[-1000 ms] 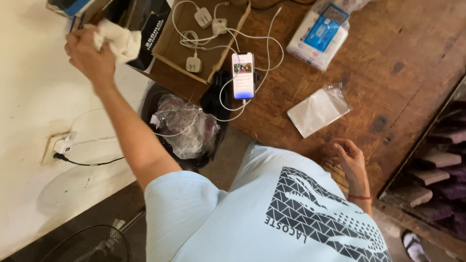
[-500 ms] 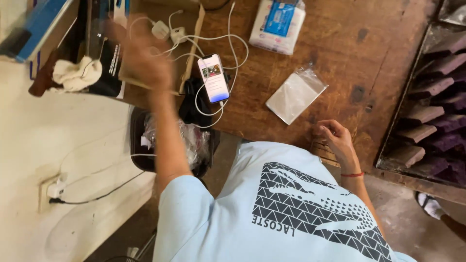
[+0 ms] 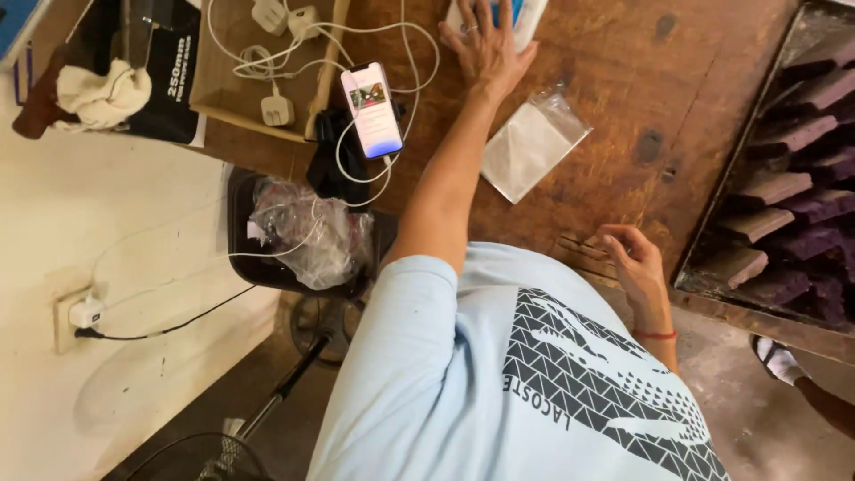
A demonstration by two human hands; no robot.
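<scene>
Left hand [image 3: 488,49] reaching to a packet [image 3: 525,16] at the table's far edge

Its fingers lie spread, released, flat on the blue-and-white packet; right hand [image 3: 634,260], loosely curled and holding nothing, braces on the near edge of the table [image 3: 614,116]; a clear bag [image 3: 533,142] lies between.

A white and blue packet [image 3: 521,16] is lying at the top edge of the wooden desk [image 3: 623,98], with the left hand [image 3: 485,49] resting flat on it. Just below, a clear plastic bag [image 3: 532,147] holding something white is lying slantwise. A phone [image 3: 371,109] is showing a lit screen, white with a small picture. A black box [image 3: 169,80] with white print is standing at the far left.
</scene>
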